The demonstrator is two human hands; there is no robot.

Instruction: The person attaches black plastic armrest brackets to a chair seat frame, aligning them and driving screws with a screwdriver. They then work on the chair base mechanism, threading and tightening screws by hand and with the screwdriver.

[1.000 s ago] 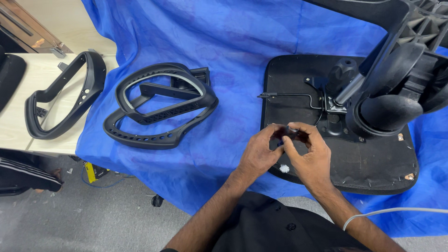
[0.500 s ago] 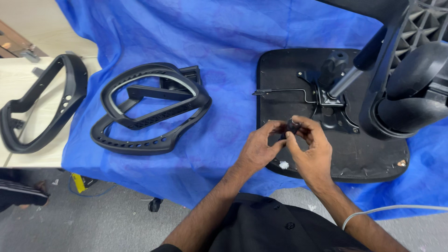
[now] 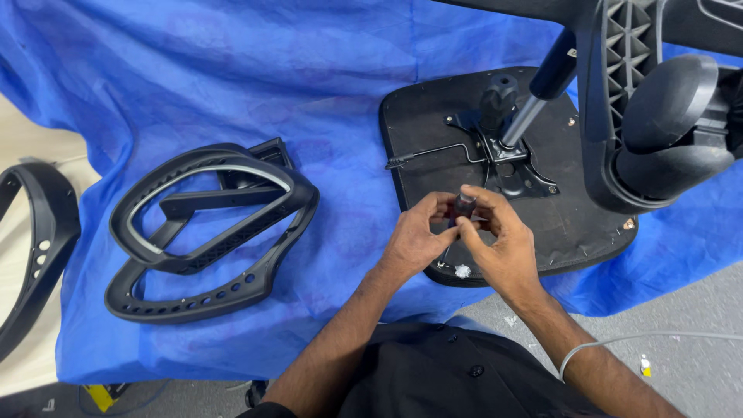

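My left hand (image 3: 414, 236) and my right hand (image 3: 501, 240) meet over the near edge of an upturned black chair seat (image 3: 573, 224). Together their fingertips pinch a small black knob-like part (image 3: 463, 204), held just above the seat's underside. Behind the hands, a metal mechanism plate (image 3: 503, 155) with a thin lever rod (image 3: 433, 153) and a silver gas-lift column (image 3: 526, 116) is fixed to the seat. The chair's black star base with a caster (image 3: 665, 116) sticks out at the upper right.
Two black plastic armrest loops (image 3: 209, 232) lie stacked on the blue cloth (image 3: 232, 77) at the left. Another black loop (image 3: 39, 248) rests at the far left edge. Grey floor with a white cable (image 3: 658, 337) runs at the lower right.
The view has shifted, so everything sits further left. Both hands stay together on the small black part, now lifted slightly with the part standing upright between the fingertips.
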